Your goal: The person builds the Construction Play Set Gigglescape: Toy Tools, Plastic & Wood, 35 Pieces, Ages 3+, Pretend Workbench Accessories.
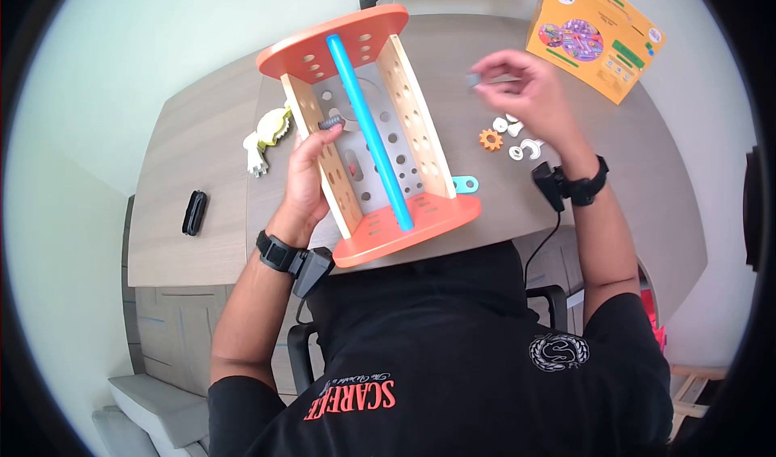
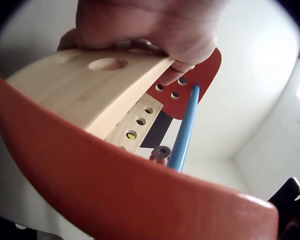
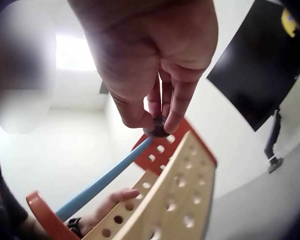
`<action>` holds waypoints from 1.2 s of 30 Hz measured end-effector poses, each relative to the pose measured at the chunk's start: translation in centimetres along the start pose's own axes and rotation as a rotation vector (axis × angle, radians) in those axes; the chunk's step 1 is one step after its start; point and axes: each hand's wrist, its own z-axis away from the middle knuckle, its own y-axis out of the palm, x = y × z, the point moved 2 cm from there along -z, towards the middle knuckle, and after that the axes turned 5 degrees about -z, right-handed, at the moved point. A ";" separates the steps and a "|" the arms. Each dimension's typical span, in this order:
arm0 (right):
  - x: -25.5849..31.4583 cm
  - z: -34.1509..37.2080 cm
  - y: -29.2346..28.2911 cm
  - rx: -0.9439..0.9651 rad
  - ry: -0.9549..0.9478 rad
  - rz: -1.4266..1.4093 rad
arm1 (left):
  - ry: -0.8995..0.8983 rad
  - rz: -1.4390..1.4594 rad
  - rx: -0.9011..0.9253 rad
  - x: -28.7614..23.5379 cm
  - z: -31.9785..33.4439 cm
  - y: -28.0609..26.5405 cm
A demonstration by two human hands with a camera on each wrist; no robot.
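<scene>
Tilted as it is at the upper centre of the head view, the wooden toy frame [image 1: 369, 130] is gripped along its left side panel by the left hand [image 1: 305, 182], with a grey screw [image 1: 330, 122] seen just beside the thumb. To the right, a small round grey piece [image 3: 158, 131] is pinched by the right hand [image 1: 525, 93]. Below that hand, an orange gear [image 1: 491, 140] and white pieces [image 1: 501, 124] are scattered; at upper right, a yellow box [image 1: 598, 45] is placed.

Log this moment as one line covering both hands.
left hand: grips toy frame | right hand: pinches grey nut, apart from frame | grey bolt: at frame's side, by left hand | orange gear: on table
</scene>
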 end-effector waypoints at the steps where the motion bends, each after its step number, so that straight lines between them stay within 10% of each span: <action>1: 2.2 0.1 2.2 0.064 -0.090 0.073 | -0.015 0.006 0.019 0.3 -0.4 -0.1; 5: 3.2 -0.4 7.8 0.254 -0.245 0.281 | 0.008 -0.052 0.046 1.4 -0.6 0.6; 10: 0.3 -1.3 10.9 0.388 0.137 0.227 | 0.078 -0.095 0.021 1.7 -0.3 1.7; 36: -5.3 -1.9 13.4 0.287 0.497 -0.177 | 0.125 -0.081 0.054 3.9 -0.6 2.5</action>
